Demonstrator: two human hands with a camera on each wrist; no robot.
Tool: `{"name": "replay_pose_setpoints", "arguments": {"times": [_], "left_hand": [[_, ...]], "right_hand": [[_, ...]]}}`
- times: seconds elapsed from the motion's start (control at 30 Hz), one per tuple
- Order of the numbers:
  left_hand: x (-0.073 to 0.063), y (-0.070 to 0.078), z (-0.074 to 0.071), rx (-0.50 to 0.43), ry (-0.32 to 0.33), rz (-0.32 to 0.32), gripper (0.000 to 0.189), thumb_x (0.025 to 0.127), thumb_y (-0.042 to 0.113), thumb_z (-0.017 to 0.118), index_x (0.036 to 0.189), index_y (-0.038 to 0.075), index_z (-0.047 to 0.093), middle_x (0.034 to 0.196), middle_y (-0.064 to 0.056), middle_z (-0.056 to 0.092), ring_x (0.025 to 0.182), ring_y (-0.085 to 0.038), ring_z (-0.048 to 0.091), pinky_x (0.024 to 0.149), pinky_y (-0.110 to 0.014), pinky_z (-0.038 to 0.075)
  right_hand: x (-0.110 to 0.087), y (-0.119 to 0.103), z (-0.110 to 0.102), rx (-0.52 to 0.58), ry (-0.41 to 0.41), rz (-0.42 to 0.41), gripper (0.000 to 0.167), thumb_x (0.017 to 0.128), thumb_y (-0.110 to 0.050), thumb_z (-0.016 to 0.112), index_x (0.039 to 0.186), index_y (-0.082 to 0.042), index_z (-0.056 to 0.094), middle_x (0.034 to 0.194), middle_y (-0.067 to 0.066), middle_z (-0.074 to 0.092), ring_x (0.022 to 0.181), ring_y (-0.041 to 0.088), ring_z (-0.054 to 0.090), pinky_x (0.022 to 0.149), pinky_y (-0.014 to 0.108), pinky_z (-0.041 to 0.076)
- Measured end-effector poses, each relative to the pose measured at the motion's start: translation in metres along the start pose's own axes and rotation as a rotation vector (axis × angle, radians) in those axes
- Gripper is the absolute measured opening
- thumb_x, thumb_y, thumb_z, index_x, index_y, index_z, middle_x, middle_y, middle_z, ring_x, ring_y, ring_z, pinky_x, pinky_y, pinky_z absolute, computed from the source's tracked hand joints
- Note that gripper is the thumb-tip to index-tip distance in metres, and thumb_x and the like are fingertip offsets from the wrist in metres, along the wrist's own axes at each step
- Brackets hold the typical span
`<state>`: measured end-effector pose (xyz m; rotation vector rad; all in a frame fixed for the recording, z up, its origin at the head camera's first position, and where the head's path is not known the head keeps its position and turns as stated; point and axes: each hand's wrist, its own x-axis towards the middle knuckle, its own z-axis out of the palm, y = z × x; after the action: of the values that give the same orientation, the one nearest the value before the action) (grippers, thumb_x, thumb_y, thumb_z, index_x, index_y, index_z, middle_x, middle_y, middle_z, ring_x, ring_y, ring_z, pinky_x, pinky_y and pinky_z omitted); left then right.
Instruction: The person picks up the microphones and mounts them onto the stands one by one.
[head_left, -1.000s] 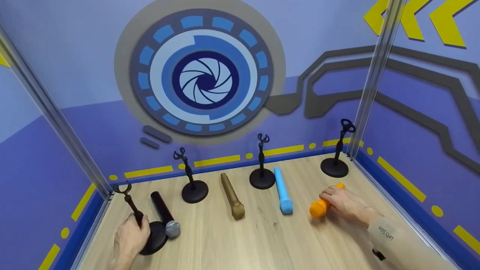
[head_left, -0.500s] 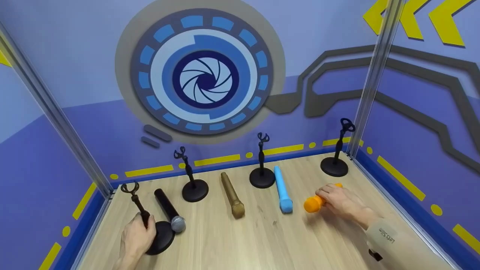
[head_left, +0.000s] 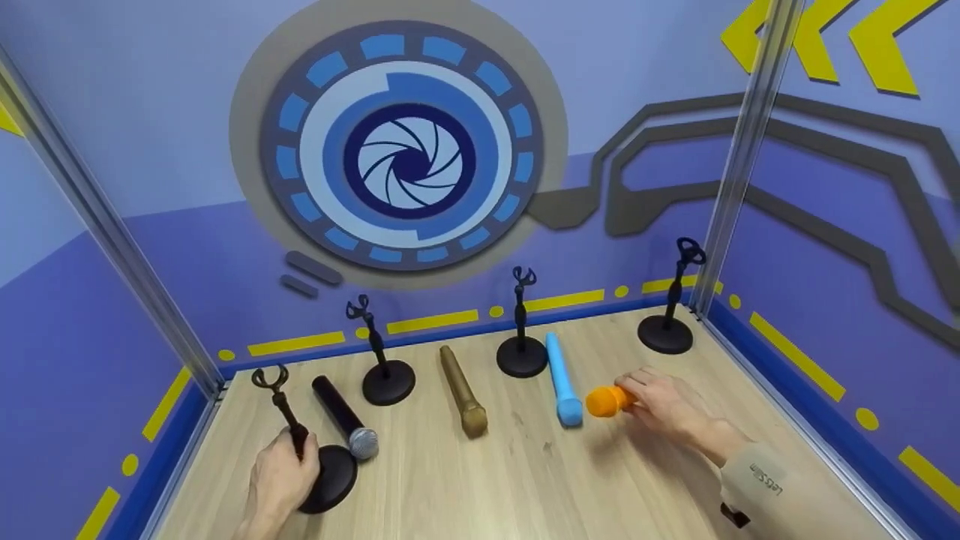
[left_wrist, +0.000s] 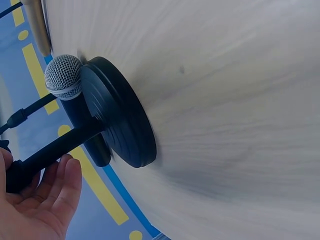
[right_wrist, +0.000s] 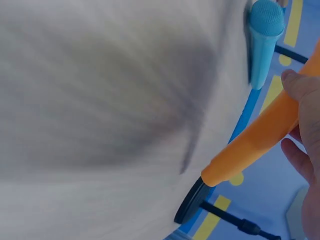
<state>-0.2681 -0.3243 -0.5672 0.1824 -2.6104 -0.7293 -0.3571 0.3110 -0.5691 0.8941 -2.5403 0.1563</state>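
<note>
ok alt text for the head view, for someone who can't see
A person's left hand grips a black microphone stand; their right hand holds an orange microphone. On the wooden tabletop are a black microphone, a gold one, a blue one and three more stands.

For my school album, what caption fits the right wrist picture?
A right hand grips an orange microphone; a blue microphone and black microphone stand beyond.

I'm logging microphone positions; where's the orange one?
In the head view, the orange microphone is right of centre, held in the right hand, just right of the blue microphone.
</note>
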Motion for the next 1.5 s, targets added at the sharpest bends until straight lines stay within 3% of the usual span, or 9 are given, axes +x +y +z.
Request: {"name": "replay_pose_setpoints", "arguments": {"times": [0.33, 0.73, 1.03, 1.33, 1.5], "left_hand": [[-0.003, 0.01, 0.004, -0.017, -0.013, 0.027, 0.025, 0.11, 0.021, 0.065, 0.102, -0.003, 0.067, 0.092, -0.023, 0.076, 0.093, -0.051, 0.078, 0.081, -0.066, 0.058], [-0.007, 0.019, 0.007, -0.026, -0.067, 0.009, 0.022, 0.111, 0.021, 0.065, 0.102, 0.001, 0.066, 0.09, -0.014, 0.072, 0.085, -0.032, 0.073, 0.078, -0.055, 0.056], [-0.013, 0.028, 0.014, -0.054, -0.043, 0.036, 0.023, 0.11, 0.021, 0.066, 0.11, -0.002, 0.07, 0.098, -0.019, 0.078, 0.096, -0.043, 0.08, 0.085, -0.062, 0.059], [-0.018, 0.042, 0.02, -0.083, -0.075, 0.025, 0.017, 0.109, 0.02, 0.069, 0.103, 0.004, 0.07, 0.091, -0.011, 0.077, 0.084, -0.024, 0.075, 0.079, -0.047, 0.06], [-0.02, 0.048, 0.023, -0.109, -0.106, 0.004, 0.017, 0.11, 0.022, 0.069, 0.102, 0.007, 0.072, 0.095, -0.009, 0.079, 0.086, -0.021, 0.076, 0.08, -0.043, 0.062]], "right_hand": [[0.012, -0.015, 0.0, 0.05, 0.079, -0.003, 0.044, 0.086, -0.016, 0.099, 0.124, -0.012, 0.077, 0.118, 0.004, 0.079, 0.104, 0.024, 0.074, 0.089, 0.044, 0.068], [0.017, -0.025, 0.003, 0.08, 0.131, -0.01, 0.047, 0.083, -0.016, 0.1, 0.124, -0.011, 0.077, 0.119, 0.004, 0.079, 0.103, 0.023, 0.075, 0.09, 0.044, 0.068], [0.022, -0.032, 0.002, 0.097, 0.172, -0.019, 0.049, 0.081, -0.014, 0.101, 0.124, -0.012, 0.077, 0.118, 0.002, 0.08, 0.103, 0.021, 0.076, 0.09, 0.044, 0.068], [0.029, -0.042, 0.002, 0.132, 0.183, -0.007, 0.049, 0.082, -0.01, 0.1, 0.126, -0.012, 0.077, 0.12, 0.003, 0.08, 0.105, 0.022, 0.077, 0.092, 0.045, 0.068], [0.033, -0.048, 0.003, 0.174, 0.232, -0.028, 0.048, 0.083, -0.008, 0.099, 0.125, -0.01, 0.077, 0.119, 0.004, 0.081, 0.103, 0.022, 0.077, 0.089, 0.044, 0.069]]}}
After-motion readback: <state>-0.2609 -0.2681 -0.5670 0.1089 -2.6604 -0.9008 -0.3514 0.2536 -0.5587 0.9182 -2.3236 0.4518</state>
